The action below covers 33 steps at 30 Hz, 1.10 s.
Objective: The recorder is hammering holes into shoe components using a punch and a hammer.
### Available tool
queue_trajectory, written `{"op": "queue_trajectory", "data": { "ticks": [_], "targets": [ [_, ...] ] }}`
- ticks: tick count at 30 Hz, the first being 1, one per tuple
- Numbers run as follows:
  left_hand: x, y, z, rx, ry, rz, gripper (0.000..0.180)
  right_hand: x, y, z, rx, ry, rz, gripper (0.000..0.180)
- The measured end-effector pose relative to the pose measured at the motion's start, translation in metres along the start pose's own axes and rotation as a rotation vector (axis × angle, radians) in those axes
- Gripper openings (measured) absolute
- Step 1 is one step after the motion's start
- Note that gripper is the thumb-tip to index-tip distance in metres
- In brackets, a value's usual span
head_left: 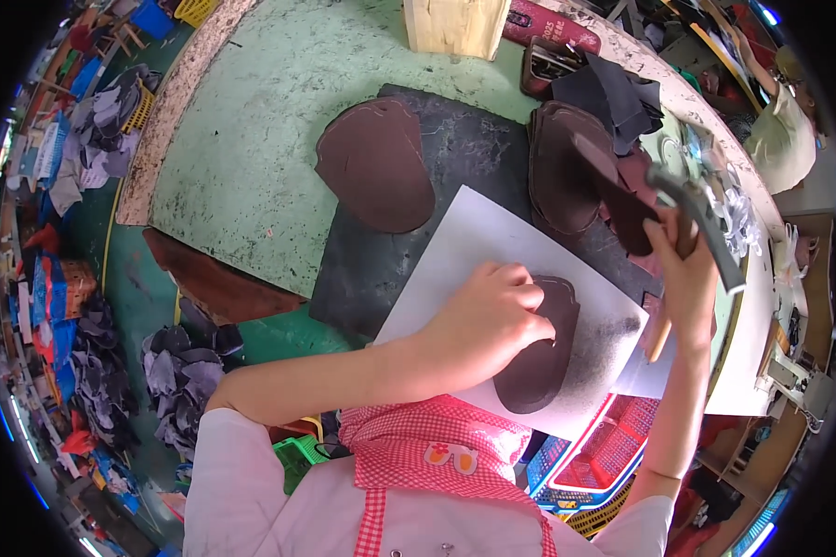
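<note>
A dark brown sole-shaped piece [537, 376] lies on a white board [474, 246] in front of me. My left hand [506, 311] rests over its left side with fingers curled and closed; what they grip, if anything, is hidden. At the right, my right hand [683, 255] is closed around a hammer [658, 339] with a dark head and a wooden handle. The same hand's fingers also pinch a brown sole-shaped piece [627, 209], blurred by motion, above a stack of similar brown pieces [559, 181]. Another brown piece [376, 167] lies flat further left.
Under the board lies a dark slab [353, 278] on the green tabletop [251, 130]. At the back stand a wooden block [455, 26] and a tin of small tools [548, 67], beside black scraps [613, 97]. Baskets [604, 446] sit below the front edge. A person [785, 135] is at the far right.
</note>
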<state>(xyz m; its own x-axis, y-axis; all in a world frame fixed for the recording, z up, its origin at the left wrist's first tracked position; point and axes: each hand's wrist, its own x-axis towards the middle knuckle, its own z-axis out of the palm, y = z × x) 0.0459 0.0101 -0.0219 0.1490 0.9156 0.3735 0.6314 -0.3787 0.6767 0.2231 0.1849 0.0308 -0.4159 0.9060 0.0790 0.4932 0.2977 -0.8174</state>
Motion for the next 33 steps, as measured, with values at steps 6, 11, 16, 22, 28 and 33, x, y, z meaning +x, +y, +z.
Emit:
{"op": "queue_trajectory", "data": {
  "ticks": [6, 11, 16, 22, 28, 33],
  "targets": [
    [0.000, 0.005, 0.001, -0.052, -0.124, -0.149, 0.022, -0.049, -0.004, 0.003, -0.099, -0.185, -0.051, 0.017],
    [-0.004, 0.002, -0.003, -0.045, -0.037, -0.044, 0.024, -0.076, -0.021, 0.004, -0.158, -0.335, -0.091, 0.012],
    [0.002, 0.008, -0.013, -0.607, -0.134, -0.235, 0.019, -0.097, -0.017, 0.021, -0.111, -0.336, -0.059, 0.012],
    [0.002, 0.010, -0.027, -0.852, -0.177, -0.356, 0.019, -0.103, -0.009, 0.021, -0.122, -0.275, 0.019, 0.011],
    [-0.007, 0.015, -0.041, -0.955, -0.176, -0.545, 0.021, -0.100, -0.007, 0.022, -0.087, -0.274, 0.099, 0.013],
    [-0.006, 0.016, -0.028, -1.017, -0.247, -0.499, 0.023, -0.100, 0.003, 0.022, 0.023, -0.259, 0.204, 0.017]
  ]
}}
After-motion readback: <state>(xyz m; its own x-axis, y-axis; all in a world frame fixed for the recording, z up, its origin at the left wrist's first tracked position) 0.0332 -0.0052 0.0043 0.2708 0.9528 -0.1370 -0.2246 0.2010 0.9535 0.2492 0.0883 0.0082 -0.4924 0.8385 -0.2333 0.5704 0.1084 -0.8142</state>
